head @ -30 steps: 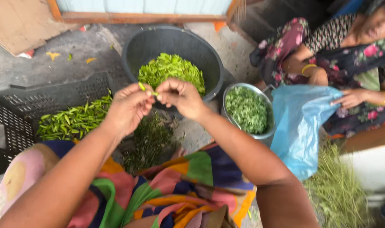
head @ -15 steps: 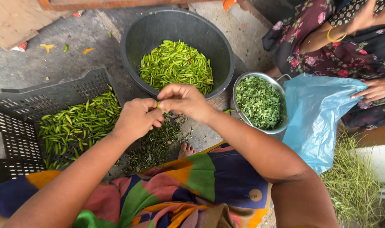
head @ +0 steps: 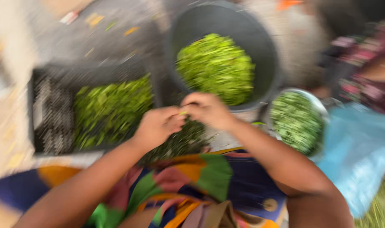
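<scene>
1. Head view, hands: the left hand (head: 158, 125) and right hand (head: 207, 109) meet at frame centre, fingertips touching. Both are curled nearly closed, pinching one small green chilli (head: 183, 113) between them (motion blur hides the exact grip).
2. Head view, far side: a round dark tub (head: 268, 55) stands just beyond the hands, heaped with bright green chillies (head: 215, 67). Its near rim lies close behind the right knuckles; its inner wall is bare around the heap.
3. Head view, left: a black slatted crate (head: 48, 118) holds more green chillies (head: 112, 109). Its left half shows bare mesh; its right edge sits just beside the left hand.
4. Head view, below the hands: a dark pile of stems (head: 179, 141) lies on the ground, touching the edge of the colourful lap cloth (head: 209, 177).
5. Head view, right: a metal bowl (head: 317, 101) of green trimmings (head: 296, 122) stands near the right forearm, against a light blue plastic bag (head: 357, 156).
6. Head view, upper right: another person's patterned sleeve (head: 370, 84) is well apart from the hands.
</scene>
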Demonstrator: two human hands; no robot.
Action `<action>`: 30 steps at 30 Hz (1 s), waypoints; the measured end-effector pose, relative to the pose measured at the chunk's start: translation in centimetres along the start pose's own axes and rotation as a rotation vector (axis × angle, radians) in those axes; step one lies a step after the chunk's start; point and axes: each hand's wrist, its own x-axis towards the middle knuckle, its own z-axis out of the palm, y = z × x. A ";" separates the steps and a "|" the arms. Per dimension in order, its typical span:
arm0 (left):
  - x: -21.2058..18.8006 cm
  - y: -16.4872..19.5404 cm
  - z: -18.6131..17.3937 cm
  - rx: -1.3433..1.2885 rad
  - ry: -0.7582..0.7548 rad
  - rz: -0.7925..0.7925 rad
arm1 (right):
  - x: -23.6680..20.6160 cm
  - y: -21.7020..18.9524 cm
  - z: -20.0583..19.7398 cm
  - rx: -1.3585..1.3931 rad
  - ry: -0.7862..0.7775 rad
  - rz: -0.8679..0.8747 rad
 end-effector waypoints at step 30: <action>10.8 -25.9 -10.5 -0.218 0.641 -1.369 | 4.9 11.9 -12.3 0.040 0.274 0.362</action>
